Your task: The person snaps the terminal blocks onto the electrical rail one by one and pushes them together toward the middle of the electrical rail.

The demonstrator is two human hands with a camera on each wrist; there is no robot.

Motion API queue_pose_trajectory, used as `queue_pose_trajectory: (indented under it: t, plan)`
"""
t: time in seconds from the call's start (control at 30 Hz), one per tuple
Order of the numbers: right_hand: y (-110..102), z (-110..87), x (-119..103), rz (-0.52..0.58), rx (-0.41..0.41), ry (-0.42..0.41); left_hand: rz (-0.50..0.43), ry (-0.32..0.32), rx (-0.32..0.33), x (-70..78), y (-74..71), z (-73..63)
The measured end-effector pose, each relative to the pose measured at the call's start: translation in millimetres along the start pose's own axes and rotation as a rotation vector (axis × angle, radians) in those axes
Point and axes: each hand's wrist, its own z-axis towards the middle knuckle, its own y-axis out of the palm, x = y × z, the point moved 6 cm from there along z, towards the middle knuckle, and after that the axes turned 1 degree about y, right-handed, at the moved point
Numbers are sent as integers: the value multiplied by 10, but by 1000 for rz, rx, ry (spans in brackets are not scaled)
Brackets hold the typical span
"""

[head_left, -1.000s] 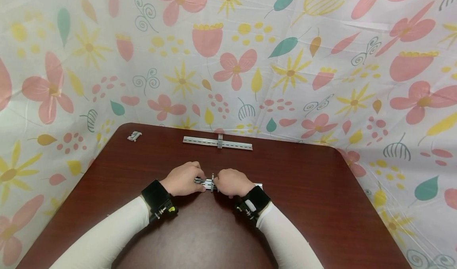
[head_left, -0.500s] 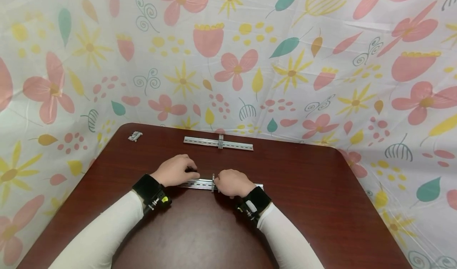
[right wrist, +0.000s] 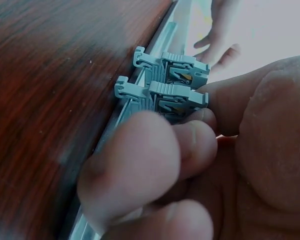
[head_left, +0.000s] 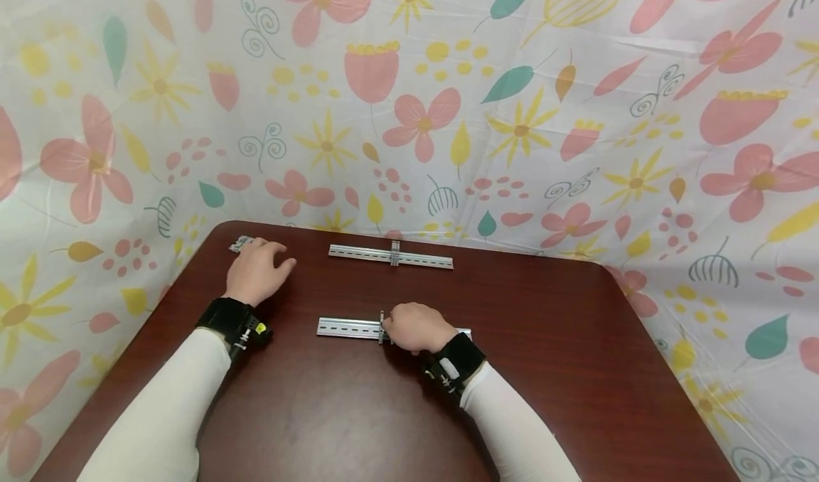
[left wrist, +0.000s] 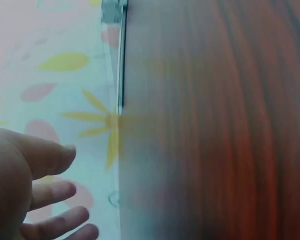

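Observation:
My left hand (head_left: pixel 254 276) is at the back left, fingers loosely spread and holding nothing. Just beyond its fingertips lie small grey terminal blocks (head_left: pixel 239 243), partly hidden by the hand. In the left wrist view, the thumb and fingers stand apart. My right hand (head_left: pixel 419 327) is curled over the near slotted metal DIN rail (head_left: pixel 348 328), covering part of its right half. Two grey terminal blocks sit side by side on that rail in the right wrist view; the right fingers pinch the nearer terminal block (right wrist: pixel 162 97), with the other terminal block (right wrist: pixel 175 67) just beyond it.
A second DIN rail (head_left: pixel 358 254) lies near the table's back edge, bearing grey terminal blocks (head_left: pixel 394 253) at its middle. The dark red-brown table (head_left: pixel 544 368) has rounded far corners. A flower-printed curtain (head_left: pixel 409 112) hangs right behind it.
My left hand has let go of the near rail's left part and moved away to the back left, by the loose blocks. The right hand stays on the rail.

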Motion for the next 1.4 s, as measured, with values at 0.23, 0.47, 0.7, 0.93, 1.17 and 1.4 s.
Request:
queue_pose_trajectory:
  t: [0.23, 0.47, 0.7, 0.93, 1.17, 1.4]
  plan:
    - [2, -5, -10, -12, 3, -15, 5, -41, 50, -247, -91, 4]
    - [10, 7, -2, -21, -4, -17, -7, -84, 28, -432, -102, 11]
    - [13, 2, -6, -26, -5, -27, 10, -115, 14, -545, -154, 12]
    - [16, 1, -4, -21, 4, -25, 25, -122, -37, -663, -158, 28]
    - [14, 5, -5, -26, 3, -25, 26, -129, -148, -736, -115, 32]
    - [2, -10, 0, -22, 6, -23, 62, -108, -207, -745, -84, 59]
